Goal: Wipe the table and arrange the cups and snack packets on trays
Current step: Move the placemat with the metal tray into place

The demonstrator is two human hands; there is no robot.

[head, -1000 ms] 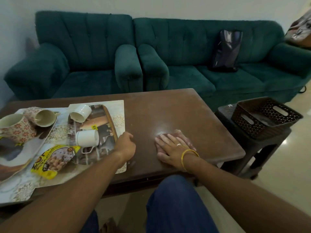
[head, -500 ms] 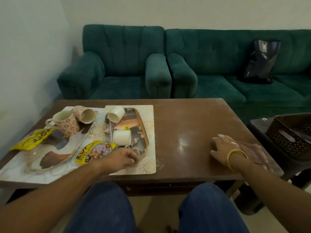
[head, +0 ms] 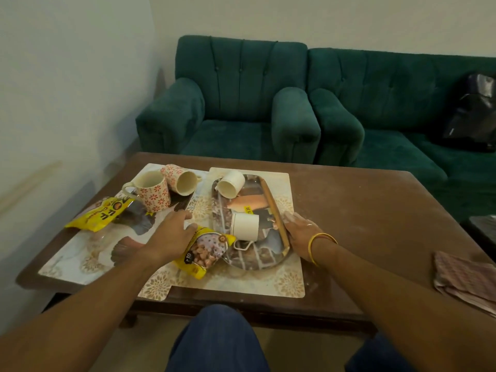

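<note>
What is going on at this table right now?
A seated person has both hands on the cluttered left half of the table. The left hand is by a yellow snack packet at the edge of the left tray; the right hand rests against the oval tray rim. Both white cups on it lie tipped over, as does one floral cup. The cloth lies at the table's right edge, in neither hand.

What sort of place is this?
Probably a home living room: a dark green tufted fabric sofa set stands behind a low brown wooden coffee table, which holds red-flowered ceramic mugs and yellow snack packets.
</note>
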